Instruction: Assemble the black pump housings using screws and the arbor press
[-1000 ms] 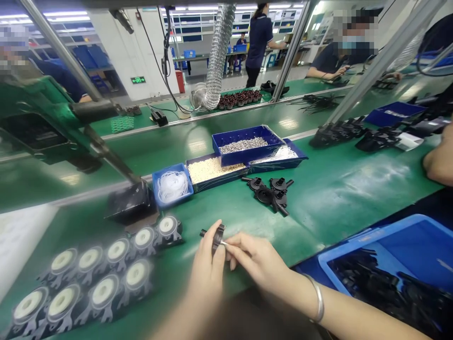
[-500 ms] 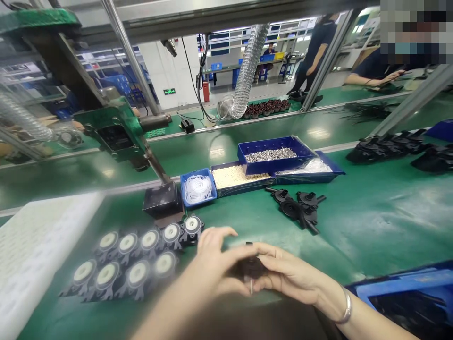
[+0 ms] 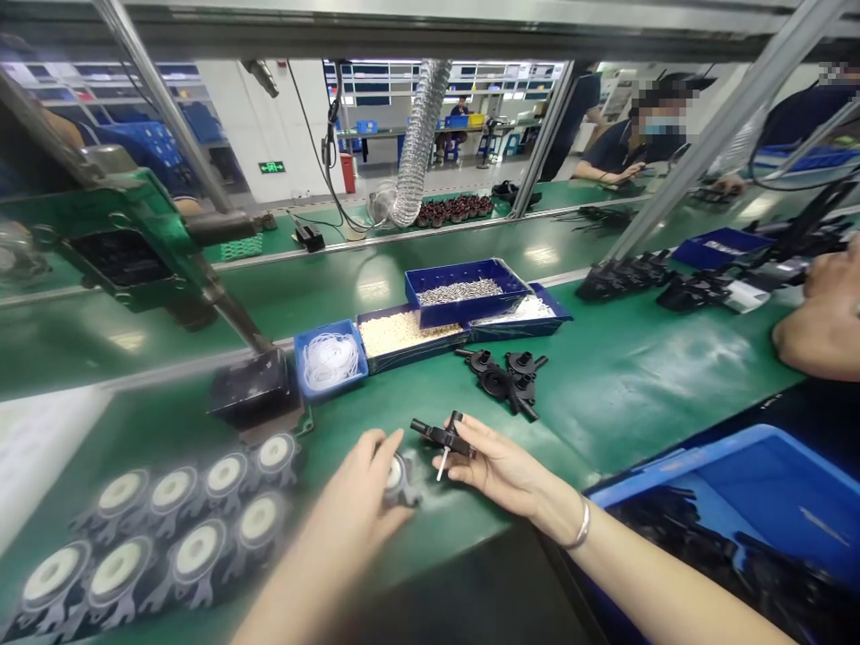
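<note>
While my right hand (image 3: 494, 461) pinches the small black plastic housing with its thin metal pin (image 3: 444, 441) and my left hand (image 3: 366, 484) clasps the white-faced round part (image 3: 396, 477), I fear a loose pinch dropping that pin on the green bench mat (image 3: 638, 376).

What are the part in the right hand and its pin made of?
Part in the right hand: looks like matte black moulded plastic, dull with no glare. Pin hanging from it: pale and light-catching, probably bare metal; too small to be sure.
</note>
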Demonstrator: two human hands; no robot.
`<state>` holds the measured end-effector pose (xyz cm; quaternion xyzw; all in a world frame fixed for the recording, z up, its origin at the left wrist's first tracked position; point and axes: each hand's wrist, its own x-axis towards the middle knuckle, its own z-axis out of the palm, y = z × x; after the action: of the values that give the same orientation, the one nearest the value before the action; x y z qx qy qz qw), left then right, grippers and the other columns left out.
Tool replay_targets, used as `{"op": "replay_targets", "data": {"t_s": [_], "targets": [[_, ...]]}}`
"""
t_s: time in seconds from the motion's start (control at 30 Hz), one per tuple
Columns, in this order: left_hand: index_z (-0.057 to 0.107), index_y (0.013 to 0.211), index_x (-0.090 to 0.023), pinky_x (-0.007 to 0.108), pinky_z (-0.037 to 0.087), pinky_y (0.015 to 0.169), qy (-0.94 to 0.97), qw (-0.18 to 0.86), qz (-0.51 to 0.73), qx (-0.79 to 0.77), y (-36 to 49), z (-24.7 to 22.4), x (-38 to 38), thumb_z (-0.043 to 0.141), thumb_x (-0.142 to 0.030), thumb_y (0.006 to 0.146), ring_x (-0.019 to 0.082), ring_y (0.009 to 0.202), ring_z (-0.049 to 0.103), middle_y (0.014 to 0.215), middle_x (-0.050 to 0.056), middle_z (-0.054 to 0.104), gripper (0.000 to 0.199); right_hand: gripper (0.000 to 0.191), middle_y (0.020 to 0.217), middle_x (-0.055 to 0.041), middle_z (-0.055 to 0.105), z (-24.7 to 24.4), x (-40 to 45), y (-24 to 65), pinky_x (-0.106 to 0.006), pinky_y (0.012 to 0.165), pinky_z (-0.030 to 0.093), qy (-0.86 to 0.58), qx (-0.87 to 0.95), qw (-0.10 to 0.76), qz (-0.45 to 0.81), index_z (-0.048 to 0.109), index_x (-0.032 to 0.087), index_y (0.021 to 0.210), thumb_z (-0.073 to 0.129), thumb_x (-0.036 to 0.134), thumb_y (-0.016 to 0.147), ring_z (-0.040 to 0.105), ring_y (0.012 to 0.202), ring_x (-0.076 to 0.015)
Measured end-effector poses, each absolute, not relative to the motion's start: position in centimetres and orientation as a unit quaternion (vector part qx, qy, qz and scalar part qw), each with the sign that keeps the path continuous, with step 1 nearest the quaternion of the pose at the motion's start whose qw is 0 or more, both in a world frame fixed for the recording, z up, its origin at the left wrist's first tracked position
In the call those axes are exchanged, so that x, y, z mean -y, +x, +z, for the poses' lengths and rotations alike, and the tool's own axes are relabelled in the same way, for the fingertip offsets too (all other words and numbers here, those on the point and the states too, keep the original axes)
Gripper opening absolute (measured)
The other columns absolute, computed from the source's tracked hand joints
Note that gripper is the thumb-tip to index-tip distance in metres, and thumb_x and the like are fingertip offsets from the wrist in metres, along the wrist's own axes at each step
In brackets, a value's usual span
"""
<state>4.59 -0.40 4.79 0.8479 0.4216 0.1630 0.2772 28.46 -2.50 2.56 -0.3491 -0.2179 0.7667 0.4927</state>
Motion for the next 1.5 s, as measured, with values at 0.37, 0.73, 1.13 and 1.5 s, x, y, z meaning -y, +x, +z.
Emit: {"op": "replay_targets", "data": {"t_s": [0.37, 0.73, 1.13, 1.5], "targets": [[0.026, 0.150, -0.026, 0.047, 0.042, 0.106, 0.644, 0.524, 0.318, -0.457, 6.3, -0.4, 3.5, 0.082, -0.032, 0.070, 0.034, 0.127, 0.053, 0.138, 0.014, 0.054, 0.098, 0.035, 0.129, -0.0088, 0.058, 6.4, 1.2, 25.9, -0.019, 0.051, 0.051, -0.371, 0.360, 0.475, 0.712, 0.050, 0.018, 0.085, 0.081, 0.033, 0.078, 0.065, 0.075, -0.0120], [0.041, 0.143, -0.027, 0.048, 0.043, 0.105, 0.519, 0.569, 0.397, -0.499, 7.4, 1.2, 3.9, 0.088, -0.014, 0.054, 0.037, 0.124, 0.055, 0.133, 0.012, 0.059, 0.101, 0.033, 0.131, -0.0075, 0.051, 5.1, 1.0, 24.6, -0.016, 0.052, 0.048, -0.414, 0.438, 0.439, 0.666, 0.055, 0.018, 0.087, 0.081, 0.033, 0.076, 0.059, 0.074, -0.0083], [0.033, 0.143, -0.026, 0.045, 0.045, 0.102, 0.660, 0.504, 0.371, -0.415, 6.1, -0.2, 3.5, 0.082, -0.029, 0.073, 0.031, 0.122, 0.059, 0.135, 0.015, 0.057, 0.085, 0.019, 0.135, -0.0097, 0.047, 5.8, 2.8, 25.1, -0.038, 0.106, 0.039, -0.451, 0.721, 0.339, 0.402, 0.055, 0.023, 0.097, 0.071, 0.029, 0.088, 0.043, 0.130, -0.0244], [0.046, 0.128, -0.029, 0.042, 0.049, 0.099, 0.752, 0.411, 0.404, -0.319, 6.2, -1.0, 2.8, 0.080, -0.022, 0.075, 0.028, 0.124, 0.057, 0.136, 0.012, 0.055, 0.063, 0.029, 0.132, -0.0076, 0.042, 4.3, 3.3, 24.5, -0.037, 0.104, 0.040, -0.436, 0.693, 0.356, 0.450, 0.038, 0.022, 0.082, 0.065, 0.024, 0.091, 0.040, 0.132, -0.0229]]}}
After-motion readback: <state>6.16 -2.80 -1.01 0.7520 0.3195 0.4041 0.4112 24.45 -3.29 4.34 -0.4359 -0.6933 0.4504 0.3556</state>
